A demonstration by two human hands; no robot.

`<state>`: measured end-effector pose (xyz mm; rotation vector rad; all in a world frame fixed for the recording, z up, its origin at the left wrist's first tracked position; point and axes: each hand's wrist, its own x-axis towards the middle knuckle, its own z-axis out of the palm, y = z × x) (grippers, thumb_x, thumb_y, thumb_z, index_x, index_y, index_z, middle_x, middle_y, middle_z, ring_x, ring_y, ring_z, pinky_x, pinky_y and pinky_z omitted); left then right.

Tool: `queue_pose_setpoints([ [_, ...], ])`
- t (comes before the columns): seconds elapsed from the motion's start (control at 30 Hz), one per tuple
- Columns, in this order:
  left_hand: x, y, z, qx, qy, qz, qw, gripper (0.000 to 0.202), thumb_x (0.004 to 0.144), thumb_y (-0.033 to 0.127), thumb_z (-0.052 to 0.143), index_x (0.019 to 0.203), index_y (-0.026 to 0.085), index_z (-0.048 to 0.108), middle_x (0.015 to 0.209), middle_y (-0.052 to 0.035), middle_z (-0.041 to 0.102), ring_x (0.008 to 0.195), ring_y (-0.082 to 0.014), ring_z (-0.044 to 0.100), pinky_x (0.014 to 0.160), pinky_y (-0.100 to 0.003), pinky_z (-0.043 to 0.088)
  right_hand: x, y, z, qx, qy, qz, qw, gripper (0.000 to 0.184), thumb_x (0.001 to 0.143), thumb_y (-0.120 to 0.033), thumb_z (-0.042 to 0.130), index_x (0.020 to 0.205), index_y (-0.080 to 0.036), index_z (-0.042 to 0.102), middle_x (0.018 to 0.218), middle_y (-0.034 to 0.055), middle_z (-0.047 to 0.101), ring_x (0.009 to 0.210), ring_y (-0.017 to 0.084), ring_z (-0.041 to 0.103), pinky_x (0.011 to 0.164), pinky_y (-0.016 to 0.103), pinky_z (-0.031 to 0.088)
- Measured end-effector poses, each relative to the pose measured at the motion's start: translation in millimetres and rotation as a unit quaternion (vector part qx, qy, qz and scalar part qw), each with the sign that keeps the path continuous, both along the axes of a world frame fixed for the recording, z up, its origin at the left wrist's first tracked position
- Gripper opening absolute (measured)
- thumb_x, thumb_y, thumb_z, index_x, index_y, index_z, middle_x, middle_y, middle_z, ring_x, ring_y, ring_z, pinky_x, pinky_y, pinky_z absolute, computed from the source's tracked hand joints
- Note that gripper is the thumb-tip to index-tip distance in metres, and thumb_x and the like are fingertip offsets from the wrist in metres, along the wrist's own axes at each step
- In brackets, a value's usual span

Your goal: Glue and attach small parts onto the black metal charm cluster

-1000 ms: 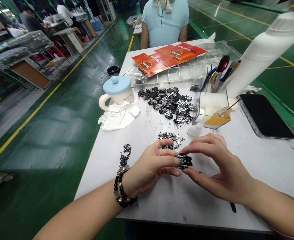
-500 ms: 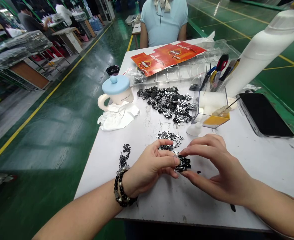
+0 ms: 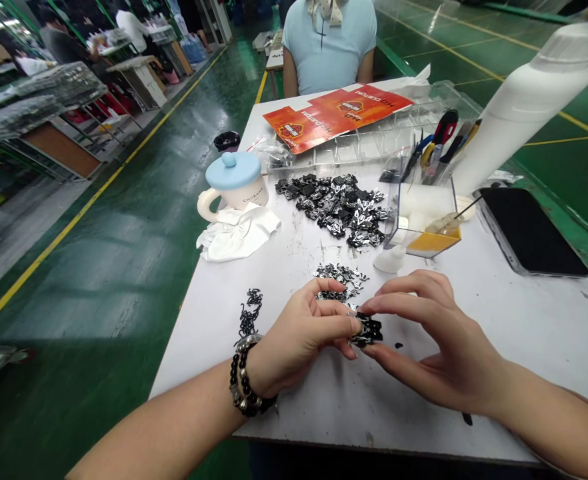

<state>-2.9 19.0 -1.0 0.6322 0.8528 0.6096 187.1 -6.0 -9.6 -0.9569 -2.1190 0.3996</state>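
Observation:
Over the near part of the white table point(image 3: 324, 400), my left hand point(image 3: 301, 337) and my right hand point(image 3: 437, 337) meet on one small black and silver metal emblem point(image 3: 369, 330). Both pinch it between thumb and fingertips, just above the tabletop. A beaded bracelet sits on my left wrist. A small heap of silver pieces point(image 3: 341, 277) lies just beyond my fingers. Farther back spreads a large pile of the same black emblems point(image 3: 337, 207). A short row of black scraps point(image 3: 249, 313) lies left of my left hand.
A mug with a blue lid point(image 3: 237, 183) and a white cloth point(image 3: 237, 233) stand at the left. A clear box with tools point(image 3: 424, 200), a white bottle point(image 3: 524, 100) and a dark phone point(image 3: 529, 230) are at the right. A person in a pale blue shirt point(image 3: 329, 43) sits opposite, behind orange cards point(image 3: 334, 113).
Both hands stay on the emblem; it has shifted very slightly left and my fingers have adjusted their pinch. Nothing else on the table moved.

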Motion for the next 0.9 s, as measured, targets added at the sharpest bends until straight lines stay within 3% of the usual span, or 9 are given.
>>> queue_pose_setpoints([
  [0.3,2,-1,0.8,-0.03,-0.008,0.012,0.999,0.043,0.07,0.007,0.071,0.101,0.014,0.042,0.066,0.0051,0.06,0.047,-0.0055,0.057,0.048,-0.016,0.047,1,1,-1.4,-0.013,-0.001,0.003,1.0,0.032,0.081,-0.016,0.064,0.11,-0.018,0.052,0.096,0.0059,0.059,0.094,0.02,0.051,0.083,0.04,0.036],
  [0.5,0,1,-2.2,-0.076,-0.051,0.001,0.996,0.035,0.074,0.007,0.066,0.103,0.014,0.047,0.075,0.0006,0.058,0.06,-0.0081,0.058,0.057,-0.02,0.052,4,0,-4.5,-0.107,0.058,0.016,0.992,0.037,0.082,-0.015,0.064,0.115,-0.023,0.05,0.101,0.0047,0.058,0.096,0.02,0.054,0.083,0.039,0.044],
  [0.67,-1,-1,0.7,-0.058,-0.171,-0.038,0.983,0.039,0.072,0.01,0.068,0.107,0.015,0.051,0.096,-0.0071,0.064,0.075,-0.0143,0.066,0.069,-0.026,0.054,8,2,-4.3,-0.255,0.203,0.051,0.944,0.039,0.087,-0.021,0.062,0.121,-0.028,0.045,0.105,0.0031,0.062,0.101,0.017,0.06,0.09,0.031,0.051],
  [0.77,0,-5,-1.6,-0.036,-0.228,-0.066,0.971,0.045,0.072,0.011,0.07,0.112,0.018,0.049,0.108,-0.0109,0.065,0.078,-0.016,0.068,0.066,-0.023,0.053,8,2,-2.5,-0.302,0.243,0.089,0.918,0.037,0.088,-0.028,0.061,0.122,-0.03,0.046,0.105,0.0031,0.065,0.099,0.016,0.062,0.085,0.026,0.055],
  [0.9,2,-10,-5.0,-0.021,-0.231,-0.047,0.972,0.045,0.069,0.018,0.075,0.105,0.019,0.048,0.098,-0.009,0.068,0.072,-0.0143,0.068,0.06,-0.02,0.05,11,6,-0.9,-0.352,0.259,0.173,0.883,0.04,0.09,-0.037,0.056,0.127,-0.032,0.041,0.112,0.005,0.063,0.106,0.019,0.061,0.089,0.032,0.054],
])
